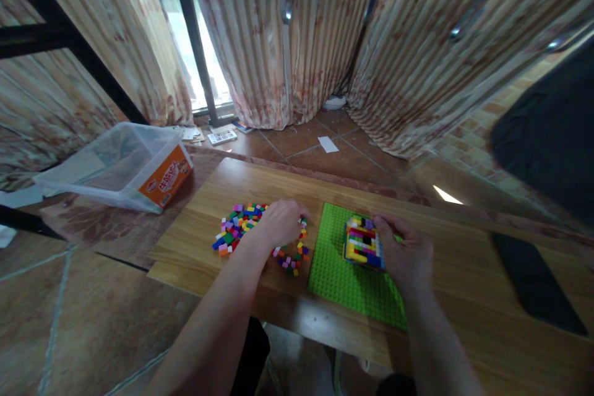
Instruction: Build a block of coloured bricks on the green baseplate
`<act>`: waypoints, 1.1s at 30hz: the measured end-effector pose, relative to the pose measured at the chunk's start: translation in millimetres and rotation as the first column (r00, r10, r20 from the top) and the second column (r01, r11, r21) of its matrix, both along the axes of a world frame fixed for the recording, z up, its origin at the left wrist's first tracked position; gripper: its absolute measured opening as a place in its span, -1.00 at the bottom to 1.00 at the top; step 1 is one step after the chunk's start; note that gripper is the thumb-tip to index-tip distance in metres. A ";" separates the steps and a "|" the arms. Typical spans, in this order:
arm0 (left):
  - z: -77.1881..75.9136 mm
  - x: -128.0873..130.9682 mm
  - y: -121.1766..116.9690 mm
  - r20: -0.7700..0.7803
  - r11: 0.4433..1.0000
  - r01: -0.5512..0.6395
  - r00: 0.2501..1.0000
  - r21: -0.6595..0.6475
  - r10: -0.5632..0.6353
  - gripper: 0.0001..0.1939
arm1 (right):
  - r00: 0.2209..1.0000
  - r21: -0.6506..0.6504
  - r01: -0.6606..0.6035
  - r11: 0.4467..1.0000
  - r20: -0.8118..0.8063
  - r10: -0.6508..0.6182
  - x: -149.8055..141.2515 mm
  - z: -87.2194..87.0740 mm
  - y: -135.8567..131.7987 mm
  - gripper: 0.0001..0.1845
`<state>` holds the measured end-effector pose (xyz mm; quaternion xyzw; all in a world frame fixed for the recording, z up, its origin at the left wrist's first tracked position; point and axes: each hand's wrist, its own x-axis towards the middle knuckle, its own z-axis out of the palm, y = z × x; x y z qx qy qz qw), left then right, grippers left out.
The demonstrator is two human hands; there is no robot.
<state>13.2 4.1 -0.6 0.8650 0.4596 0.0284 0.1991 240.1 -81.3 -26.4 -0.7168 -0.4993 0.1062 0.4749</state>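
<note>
A block of stacked toy bricks (359, 246), multicoloured on top with yellow and blue along its edges, stands on a green studded baseplate (329, 272). At the block's right side, my right hand (406, 250) grips it with bent fingers. Small loose bricks (234, 226) in many colours lie heaped on the wooden table left of the baseplate. Over the right part of this heap is my left hand (283, 223), its fingers bent down and drawn together among the bricks. Whatever its fingertips may hold is hidden. More loose bricks (291, 258) lie just in front of that hand.
A black flat phone-like slab (538, 281) lies on the table (459, 260) at the right. On the floor to the left sits a clear plastic bin (116, 167) with an orange label. Striped curtains (260, 43) hang behind, and a dark rounded shape (552, 130) juts in at right.
</note>
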 end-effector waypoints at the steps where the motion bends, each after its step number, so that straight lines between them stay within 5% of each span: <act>1: -0.2 -0.5 0.2 -0.001 1.000 -0.004 1.000 0.004 0.004 -0.69 | 1.000 0.000 -0.002 1.000 -0.001 0.002 0.1 -0.3 -0.1 -0.69; 14: -1.0 -1.0 -0.7 0.025 0.998 -0.027 0.999 0.047 0.026 -0.84 | 1.000 -0.007 -0.021 1.000 0.007 0.021 -1.5 3.0 -0.8 -0.70; 19: 4.6 -2.4 1.9 0.249 0.998 -0.047 0.968 0.030 0.038 -0.86 | 0.998 0.090 -0.022 0.996 0.065 0.016 -5.6 7.1 -2.6 -0.74; 26: 6.2 18.7 -5.6 0.716 0.951 0.143 0.691 -0.274 0.103 -0.89 | 0.972 0.168 -0.226 0.960 -0.020 0.232 -33.3 14.6 -6.6 -0.81; 33: 1.9 41.9 -18.9 0.838 0.872 0.281 0.497 -0.400 0.225 -0.89 | 0.944 0.177 -0.233 0.956 -0.196 0.266 -43.1 16.6 -6.7 -0.84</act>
